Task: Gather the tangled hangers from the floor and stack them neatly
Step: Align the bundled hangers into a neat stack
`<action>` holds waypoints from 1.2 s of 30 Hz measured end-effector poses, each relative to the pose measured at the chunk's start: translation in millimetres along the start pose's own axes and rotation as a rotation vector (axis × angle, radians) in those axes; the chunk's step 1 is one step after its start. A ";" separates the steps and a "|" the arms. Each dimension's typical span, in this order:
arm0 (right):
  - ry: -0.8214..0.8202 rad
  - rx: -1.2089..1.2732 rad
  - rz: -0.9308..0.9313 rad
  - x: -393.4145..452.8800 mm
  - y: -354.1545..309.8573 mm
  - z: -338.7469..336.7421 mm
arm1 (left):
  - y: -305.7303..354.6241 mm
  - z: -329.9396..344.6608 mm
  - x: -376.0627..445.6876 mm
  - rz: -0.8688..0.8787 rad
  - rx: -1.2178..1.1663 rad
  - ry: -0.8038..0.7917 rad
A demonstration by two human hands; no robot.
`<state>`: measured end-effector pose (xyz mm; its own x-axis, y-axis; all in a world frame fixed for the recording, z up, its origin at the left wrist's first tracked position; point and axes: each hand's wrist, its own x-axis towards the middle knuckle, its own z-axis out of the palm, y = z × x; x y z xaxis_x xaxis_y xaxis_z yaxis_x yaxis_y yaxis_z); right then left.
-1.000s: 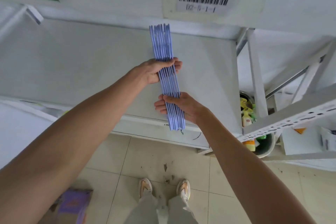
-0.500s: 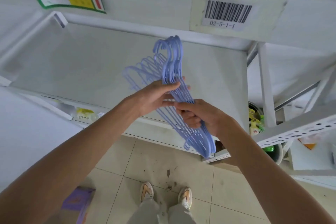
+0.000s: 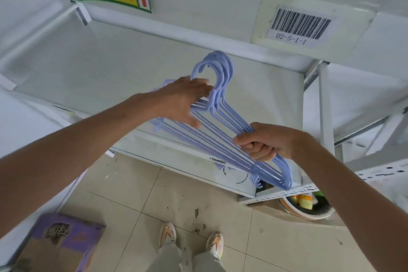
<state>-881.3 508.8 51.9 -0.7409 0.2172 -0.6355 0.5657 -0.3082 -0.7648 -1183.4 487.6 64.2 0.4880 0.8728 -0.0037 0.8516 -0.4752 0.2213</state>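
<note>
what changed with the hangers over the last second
The hangers went from lying edge-on on the shelf to lifted off it and turned, hooks fanned. The right hand moved from pressing them to a closed grip on one end. The left hand opened, now flat near the hooks. Shelf unchanged.

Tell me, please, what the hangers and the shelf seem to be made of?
Hangers: probably plastic, pale blue-lilac, smooth with a slight sheen, thin moulded-looking bars and hooks. Shelf: likely painted metal, matt white; its frame shows perforated rails.
</note>
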 end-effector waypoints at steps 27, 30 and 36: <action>1.309 -1.075 -0.258 94.2 42.1 -55.2 | -24.8 90.0 66.0 -0.163 0.128 0.376; 1.360 -1.052 -0.244 96.0 42.2 -45.3 | -8.4 90.5 65.5 -0.432 0.062 0.383; 1.463 -1.029 -0.198 100.6 44.0 -38.1 | -3.3 96.4 54.5 -0.365 0.117 0.440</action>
<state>-917.1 552.4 -49.7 -0.2536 0.9085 0.3321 0.9149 0.3367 -0.2227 -1141.2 526.1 -30.7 0.0543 0.9345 0.3518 0.9775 -0.1217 0.1724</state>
